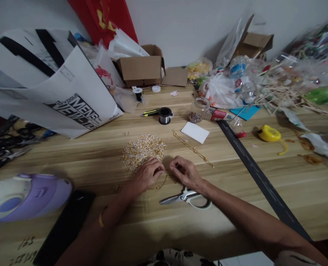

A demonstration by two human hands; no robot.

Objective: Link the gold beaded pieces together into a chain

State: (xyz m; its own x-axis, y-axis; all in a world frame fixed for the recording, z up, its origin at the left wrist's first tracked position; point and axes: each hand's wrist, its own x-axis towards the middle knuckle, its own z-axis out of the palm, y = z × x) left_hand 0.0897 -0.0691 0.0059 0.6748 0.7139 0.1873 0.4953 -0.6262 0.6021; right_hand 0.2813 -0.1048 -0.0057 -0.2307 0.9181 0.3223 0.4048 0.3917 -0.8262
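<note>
My left hand [150, 172] rests at the near edge of a pile of gold and clear beaded chain [143, 149], its fingers pinched together. Close to its right, my right hand [185, 170] also has its fingers closed. Whatever lies between the fingertips of either hand is too small to make out. A short gold chain [161, 184] lies just below the hands. Scissors with white handles [186, 197] lie under my right wrist, blades pointing left. Beyond my right hand a longer gold chain [193, 149] stretches diagonally beside a white card [195, 132].
Farther back are a wire spool [165, 116], a cutter, a bead jar [198, 111] and a cardboard box [141, 68]. A dark strip [252, 166] and yellow tape measure [269, 133] lie right. Left are a large paper bag [55, 92], a purple-white object [39, 197] and a phone [66, 225].
</note>
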